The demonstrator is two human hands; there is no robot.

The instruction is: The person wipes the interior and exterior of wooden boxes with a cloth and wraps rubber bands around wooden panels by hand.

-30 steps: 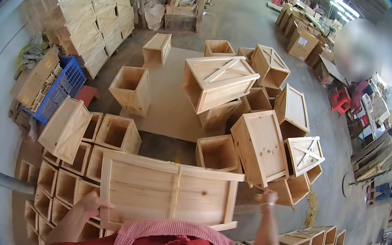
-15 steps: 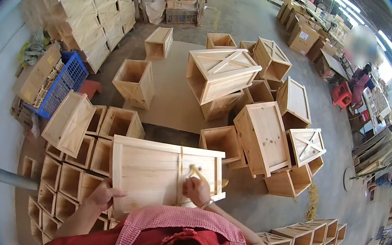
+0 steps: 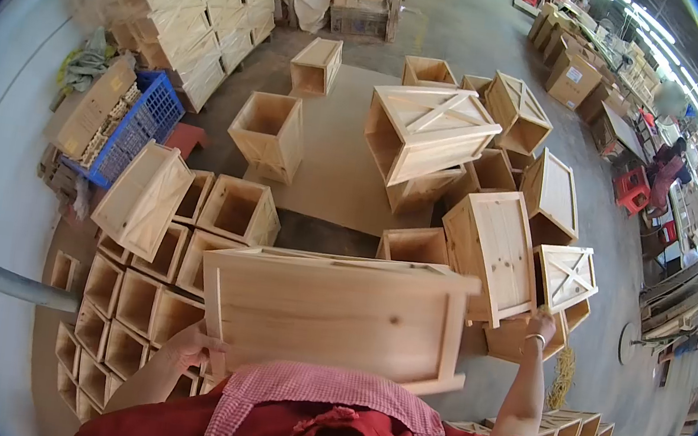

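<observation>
A pale pine crate (image 3: 337, 317) lies in front of my body, a plain knotted panel facing up. My left hand (image 3: 198, 346) grips its left end, the thumb on the panel and the fingers going underneath. My right hand (image 3: 540, 324) is stretched far out to the right, off the crate, in front of a small crate with an X-braced side (image 3: 567, 273). Its fingers look closed; a small yellowish bit shows at the fingertips, too small to name. Beside it stands a tall crate (image 3: 492, 257) with a panelled side.
Stacked open crates (image 3: 129, 304) fill the left, and more crates (image 3: 429, 132) stand ahead on a cardboard sheet (image 3: 332, 146). A blue plastic basket (image 3: 143, 119) is at the left wall. Yellow straw-like strands (image 3: 561, 377) lie on the right floor. A person (image 3: 666, 174) is at the far right.
The crate before me has turned, from a face with a cross strip to a plain panel. My right hand has swung from that crate out to the right. My left hand keeps its grip.
</observation>
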